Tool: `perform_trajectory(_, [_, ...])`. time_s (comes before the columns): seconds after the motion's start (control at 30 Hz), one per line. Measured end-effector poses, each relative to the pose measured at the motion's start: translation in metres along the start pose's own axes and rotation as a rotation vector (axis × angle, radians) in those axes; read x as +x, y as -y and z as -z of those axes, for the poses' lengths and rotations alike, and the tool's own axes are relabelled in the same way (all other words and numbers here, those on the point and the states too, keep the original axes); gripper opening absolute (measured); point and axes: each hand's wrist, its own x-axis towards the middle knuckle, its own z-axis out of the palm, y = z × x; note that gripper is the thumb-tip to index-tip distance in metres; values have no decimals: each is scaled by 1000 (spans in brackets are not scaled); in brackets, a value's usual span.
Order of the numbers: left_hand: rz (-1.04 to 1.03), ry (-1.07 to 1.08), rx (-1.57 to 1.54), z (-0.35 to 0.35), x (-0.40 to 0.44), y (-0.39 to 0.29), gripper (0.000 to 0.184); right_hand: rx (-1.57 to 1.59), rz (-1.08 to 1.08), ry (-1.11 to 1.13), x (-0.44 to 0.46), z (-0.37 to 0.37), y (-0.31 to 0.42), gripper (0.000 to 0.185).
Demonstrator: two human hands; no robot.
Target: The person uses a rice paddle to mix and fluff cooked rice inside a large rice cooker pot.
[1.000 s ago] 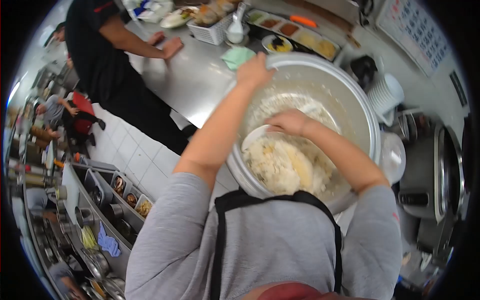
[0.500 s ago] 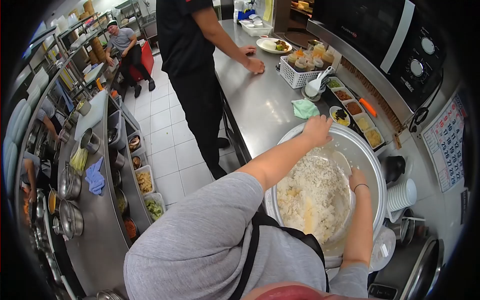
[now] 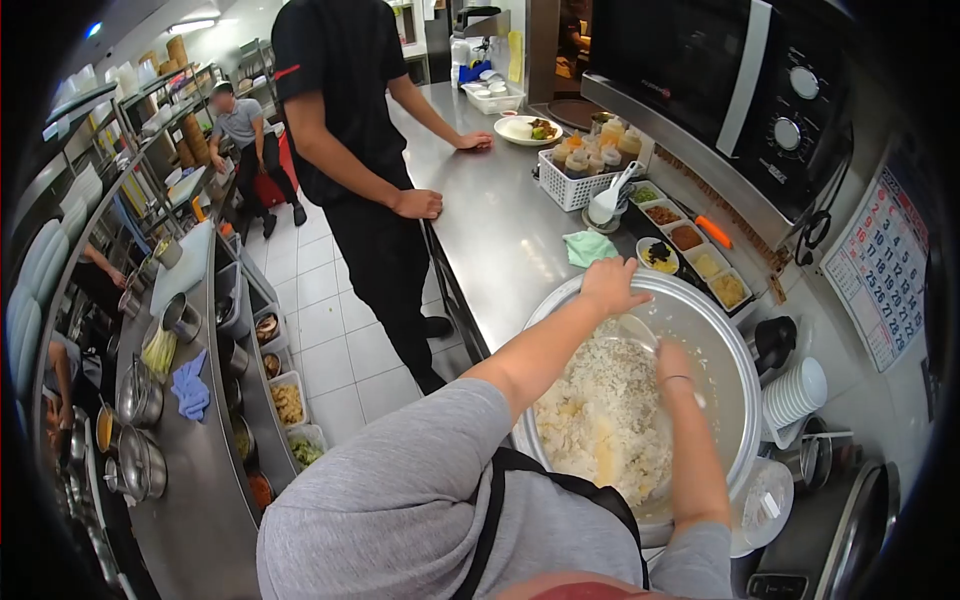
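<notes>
A large metal pot [image 3: 745, 400] stands before me, holding a mound of loose white rice [image 3: 600, 420] with a yellowish patch. My left hand [image 3: 608, 287] is on its far rim, thumb toward the inside and fingers along the edge. Inside the pot, my right hand [image 3: 676, 368] is closed and blurred by motion. It grips a pale, rounded, dish-like scoop [image 3: 640, 328], whose curved edge shows above the rice; the hand hides the rest. Just beyond the rim are a folded green cloth [image 3: 590, 249] and a small bowl of yellow and black food [image 3: 657, 255].
Topping trays [image 3: 685, 237], a white basket of sauce bottles [image 3: 580, 180] and a plated meal [image 3: 527, 130] line the steel counter. A microwave [image 3: 690, 80] overhangs it. Stacked white cups [image 3: 795, 390] stand right of the pot. A person in black [image 3: 350, 130] stands at the counter's left.
My right hand has moved left over the rice with the scoop. My left hand stays at the rim, thumb now spread. The person in black has turned and moved one hand to the counter's edge.
</notes>
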Motion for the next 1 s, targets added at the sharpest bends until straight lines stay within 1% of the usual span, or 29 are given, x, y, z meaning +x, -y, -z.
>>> perform_trajectory(0.07, [62, 27, 43, 4, 0, -2, 66, 88, 189, -116, -14, 1, 25, 20])
perform_trajectory(0.13, [43, 14, 48, 0, 1, -4, 68, 6, 294, 39, -24, 2, 66, 19])
perform_trajectory(0.17, [30, 2, 62, -1, 2, -1, 69, 6, 295, 29, -27, 9, 74, 19])
perform_trajectory(0.2, [24, 5, 64, -3, -2, -1, 69, -1, 285, 83, -36, 16, 77, 19])
perform_trajectory(0.23, [8, -10, 63, -3, -2, 0, 69, -12, 278, 124, -36, 24, 79, 19])
perform_trajectory(0.27, [-6, -28, 66, -2, 1, 2, 68, -14, 280, 106, -32, 29, 75, 19])
perform_trajectory(0.33, [-22, -34, 64, -1, 1, 3, 67, 101, 295, 128, -31, 32, 52, 23])
perform_trajectory(0.37, [-29, -32, 55, -1, 1, 4, 65, 83, 374, 50, -19, 24, 27, 29])
perform_trajectory(0.43, [-34, -53, 52, -3, 3, 5, 64, 72, 229, -13, -8, 29, -6, 32])
perform_trajectory(0.47, [-44, -59, 50, -6, 2, 7, 62, 67, 236, -7, -3, 32, -20, 32])
perform_trajectory(0.53, [-37, -55, 51, -8, 1, 7, 60, 41, 140, 88, -3, 44, -34, 30])
perform_trajectory(0.57, [-41, -55, 55, -7, 4, 8, 58, 47, 137, 85, 2, 43, -36, 30])
perform_trajectory(0.63, [-38, -47, 50, -7, 4, 7, 56, 187, -81, 230, 3, 38, -40, 25])
perform_trajectory(0.77, [-33, -61, 64, -7, 4, 6, 52, 108, -163, 219, 0, 38, -41, 26])
perform_trajectory(0.8, [-37, -58, 67, -6, 5, 7, 52, 41, -89, 220, -3, 44, -41, 27])
perform_trajectory(0.83, [-27, -49, 57, -7, 5, 7, 54, -27, -17, 220, -5, 48, -42, 28])
perform_trajectory(0.9, [-25, -35, 41, -5, 7, 5, 56, 10, -24, 182, 0, 51, -33, 28])
perform_trajectory(0.97, [44, -9, 46, 0, 5, 0, 61, 41, -38, 155, -11, 52, -16, 28])
perform_trajectory(1.0, [35, -7, 42, -1, 5, 0, 61, -18, -102, 98, -19, 55, 2, 25])
